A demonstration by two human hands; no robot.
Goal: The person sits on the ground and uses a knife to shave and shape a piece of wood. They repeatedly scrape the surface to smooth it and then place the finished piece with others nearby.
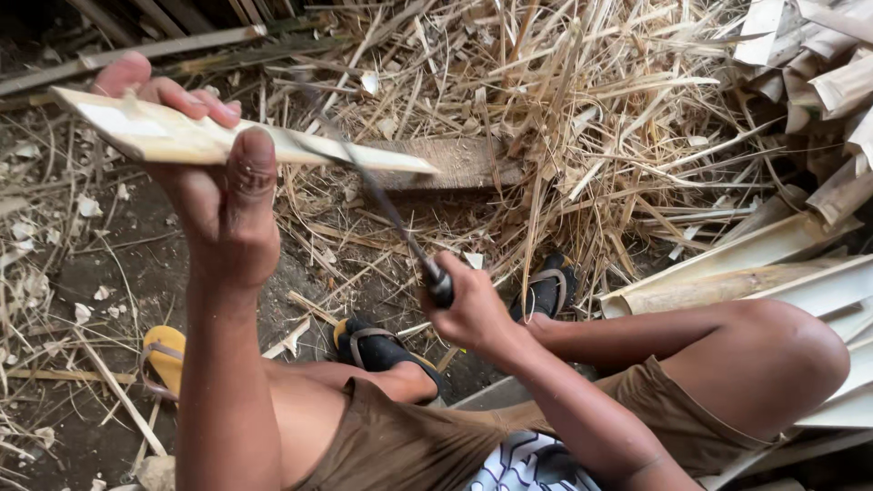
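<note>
My left hand (214, 173) grips a flat pale bamboo slat (164, 135) held out in front of me, thumb on its near face and fingers over the top edge. My right hand (468, 309) is closed around the dark handle of a long knife (391, 214). The blurred blade reaches up and left to the slat's lower edge near its tapered end. I sit low with bare knees apart, in brown shorts.
A wooden block (459, 159) lies on the dirt under the slat's tip. Dry bamboo shavings (582, 100) pile up behind it. Split bamboo pieces (773, 264) lie at right. My feet wear black sandals (377, 345); a yellow sandal (164, 355) lies at left.
</note>
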